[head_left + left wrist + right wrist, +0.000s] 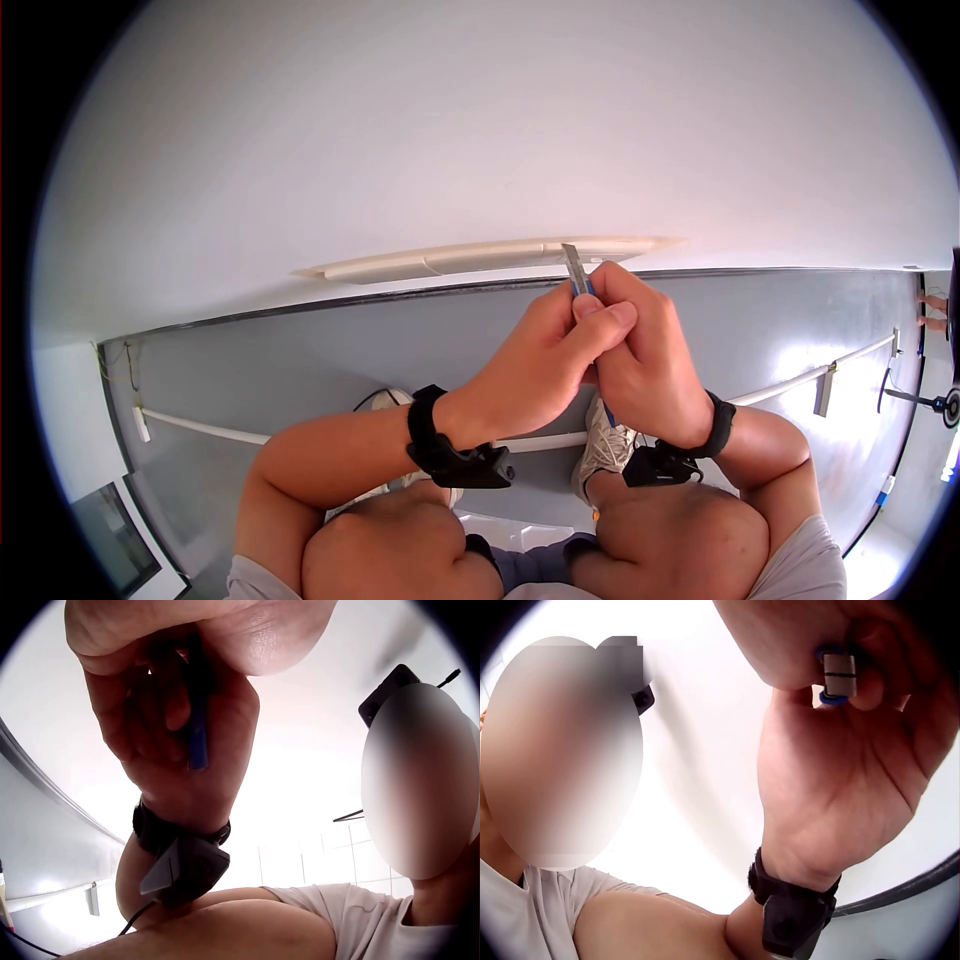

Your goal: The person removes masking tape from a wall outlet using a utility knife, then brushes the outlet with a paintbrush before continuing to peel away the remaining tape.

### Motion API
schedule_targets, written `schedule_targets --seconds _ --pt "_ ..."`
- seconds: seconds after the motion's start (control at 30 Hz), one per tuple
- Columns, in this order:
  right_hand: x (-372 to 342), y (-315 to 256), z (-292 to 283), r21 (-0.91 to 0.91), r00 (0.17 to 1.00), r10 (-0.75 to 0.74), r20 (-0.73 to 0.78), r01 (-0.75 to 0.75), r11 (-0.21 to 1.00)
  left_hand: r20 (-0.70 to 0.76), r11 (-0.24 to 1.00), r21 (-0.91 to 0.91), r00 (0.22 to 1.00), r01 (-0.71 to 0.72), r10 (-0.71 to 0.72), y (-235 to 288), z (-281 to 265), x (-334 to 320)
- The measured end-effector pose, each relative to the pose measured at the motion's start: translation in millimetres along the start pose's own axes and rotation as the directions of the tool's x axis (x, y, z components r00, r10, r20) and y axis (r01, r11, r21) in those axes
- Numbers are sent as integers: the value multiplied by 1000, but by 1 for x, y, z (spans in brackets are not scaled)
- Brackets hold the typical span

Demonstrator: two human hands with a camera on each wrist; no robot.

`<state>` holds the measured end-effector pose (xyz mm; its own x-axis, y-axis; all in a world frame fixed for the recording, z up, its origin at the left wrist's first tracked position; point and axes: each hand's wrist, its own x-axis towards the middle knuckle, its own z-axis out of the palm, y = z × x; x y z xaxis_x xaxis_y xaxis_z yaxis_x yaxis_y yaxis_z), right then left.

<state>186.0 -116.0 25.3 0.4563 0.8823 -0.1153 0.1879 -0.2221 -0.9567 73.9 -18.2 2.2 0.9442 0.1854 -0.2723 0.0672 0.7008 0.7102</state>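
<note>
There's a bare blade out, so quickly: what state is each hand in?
Left hand: closed, gripping the blue utility knife together with the right.
Right hand: closed, curled round the same knife's handle.

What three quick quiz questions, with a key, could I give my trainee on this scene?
1. Multiple choice: what colour is the handle of the knife? A red, B blue, C yellow.
2. True or false: the blade sticks out of the handle.
3. Fill in: the left hand and right hand each have a black strap around the ____.

Key: 1 B; 2 true; 3 wrist.
</note>
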Motion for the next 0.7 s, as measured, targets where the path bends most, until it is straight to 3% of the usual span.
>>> schedule_targets --seconds 0.23,0.37,0.7 --pt "-3 0 -2 48 998 67 -3 -66 997 3 999 49 1000 8 -8 -5 0 6" --pt "-3 -3 -4 36 995 98 -1 -98 995 -20 995 77 998 -63 64 -7 4 8" --pt "1 -3 -1 51 998 63 21 -64 997 -13 993 107 998 -59 60 -4 -1 3"
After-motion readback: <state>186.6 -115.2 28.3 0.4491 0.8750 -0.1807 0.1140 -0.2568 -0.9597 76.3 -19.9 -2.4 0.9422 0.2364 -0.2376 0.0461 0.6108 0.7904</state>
